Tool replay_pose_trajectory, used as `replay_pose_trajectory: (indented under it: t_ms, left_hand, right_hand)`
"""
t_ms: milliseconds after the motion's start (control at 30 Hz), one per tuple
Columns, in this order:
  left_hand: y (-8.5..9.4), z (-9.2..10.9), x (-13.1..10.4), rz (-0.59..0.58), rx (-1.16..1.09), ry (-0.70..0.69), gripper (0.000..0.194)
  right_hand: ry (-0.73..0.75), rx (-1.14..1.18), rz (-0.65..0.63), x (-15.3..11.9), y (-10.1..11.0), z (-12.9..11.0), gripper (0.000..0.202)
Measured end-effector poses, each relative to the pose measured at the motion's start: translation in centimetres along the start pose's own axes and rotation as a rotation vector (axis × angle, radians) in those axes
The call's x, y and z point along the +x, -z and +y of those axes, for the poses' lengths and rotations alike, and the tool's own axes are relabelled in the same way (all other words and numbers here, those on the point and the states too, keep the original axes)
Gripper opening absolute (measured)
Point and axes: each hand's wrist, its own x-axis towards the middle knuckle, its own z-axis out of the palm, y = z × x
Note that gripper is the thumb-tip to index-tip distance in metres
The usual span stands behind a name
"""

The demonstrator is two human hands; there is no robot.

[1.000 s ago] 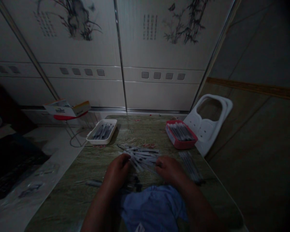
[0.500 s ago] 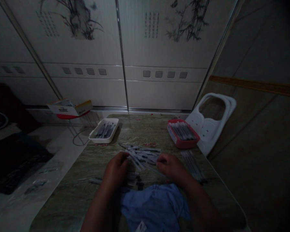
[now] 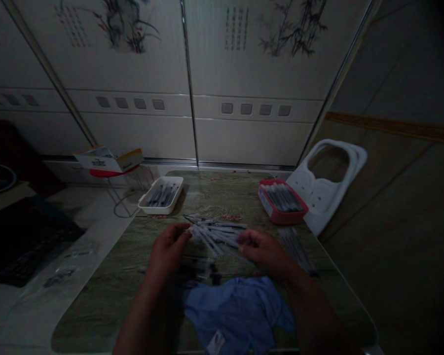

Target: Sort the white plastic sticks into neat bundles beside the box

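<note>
So I'm watching through the head view and I'm having both hands hovering around a loose pile of pens (image 3: 216,234) that's lying in the middle of the table (image 3: 107,296), mostly clear tubes with some darker bits showing. My left hand (image 3: 168,246) is sitting at the pile's left end, thumb and index finger bending in close to each other, but it's too dark and blurry for me to be telling whether they're pinching a pen. My right hand (image 3: 262,249) is reaching in at the other end with its fingers curling together by the pen ends, and again I can't tell if it's gripping one.

Farther back, a white tray (image 3: 165,210) full of pens is resting on the left, and a red basket (image 3: 286,218) is holding more on the right. Just in front of the basket, a row of clear tubes (image 3: 296,249) is lying side by side, right beyond my right forearm. Some small dark pieces (image 3: 214,271) are sitting between my hands and a crumpled blue cloth (image 3: 237,310) at the near edge, and red bits (image 3: 231,217) are lying behind the pile. A white chair (image 3: 318,197) is leaning past the table's right side, while an open box (image 3: 99,160) is standing on a red stool (image 3: 107,173) off to the left
</note>
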Motion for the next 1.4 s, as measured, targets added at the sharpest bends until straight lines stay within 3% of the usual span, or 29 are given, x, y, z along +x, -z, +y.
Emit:
replay_pose_trajectory:
  t_ms: [133, 200, 467, 700, 900, 1200, 1400]
  left_hand:
    - [1.1, 0.5, -0.2, 0.204, -0.11, 0.062, 0.046]
    - [1.5, 0.6, -0.3, 0.236, -0.121, 0.077, 0.045]
    - [2.5, 0.5, -0.4, -0.009, 0.111, 0.036, 0.037]
    - [4.1, 0.1, -1.4, -0.259, 0.605, -0.035, 0.023]
    - [4.9, 0.0, -2.5, -0.3, 0.676, 0.047, 0.029]
    - [3.4, -1.3, -1.4, -0.261, 0.809, 0.014, 0.035]
    - [1.3, -1.6, -0.6, -0.188, 0.642, -0.141, 0.037]
  right_hand:
    - [0.039, -0.047, -0.116, -0.5, -0.2, -0.7, 0.015]
    - [0.053, -0.042, -0.126, -0.6, -0.3, -1.1, 0.013]
    - [0.032, 0.09, 0.015, -0.6, -0.5, -1.2, 0.022]
    - [-0.031, 0.129, 0.082, -0.1, -0.5, -0.4, 0.024]
    - [-0.008, 0.176, 0.152, 0.6, -0.3, 0.1, 0.027]
    - [-0.038, 0.157, 0.176, 0.7, -0.4, 0.2, 0.028]
    - [-0.066, 0.167, 0.2, 0.7, -0.6, -0.1, 0.028]
